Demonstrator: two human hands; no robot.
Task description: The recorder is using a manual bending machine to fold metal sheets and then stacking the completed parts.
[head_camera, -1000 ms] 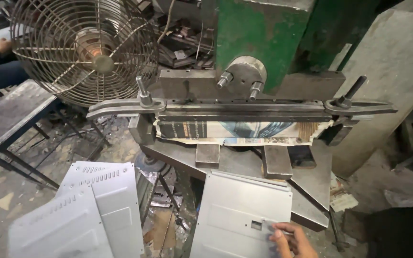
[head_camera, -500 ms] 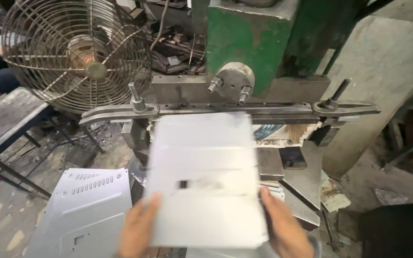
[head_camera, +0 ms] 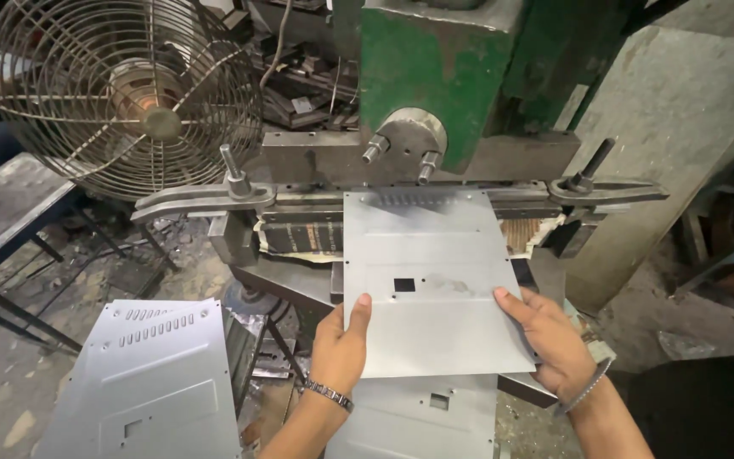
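A flat grey metal sheet (head_camera: 431, 272) with a small square cut-out and a row of slots along its far edge is held level in front of me. My left hand (head_camera: 339, 344) grips its near left edge, thumb on top. My right hand (head_camera: 550, 336) grips its near right edge. The sheet's far edge lies in the slot of the green press machine (head_camera: 435, 76), under the grey ram block (head_camera: 409, 149).
A stack of similar slotted sheets (head_camera: 150, 374) lies at lower left, another sheet pile (head_camera: 418, 416) just below my hands. A round wire-guard fan (head_camera: 125, 93) stands at upper left. A dark bench (head_camera: 2, 204) sits at far left, a concrete wall (head_camera: 681, 136) at right.
A sheet was picked off the lower pile with both hands, lifted, and pushed forward so its far edge now sits in the press.
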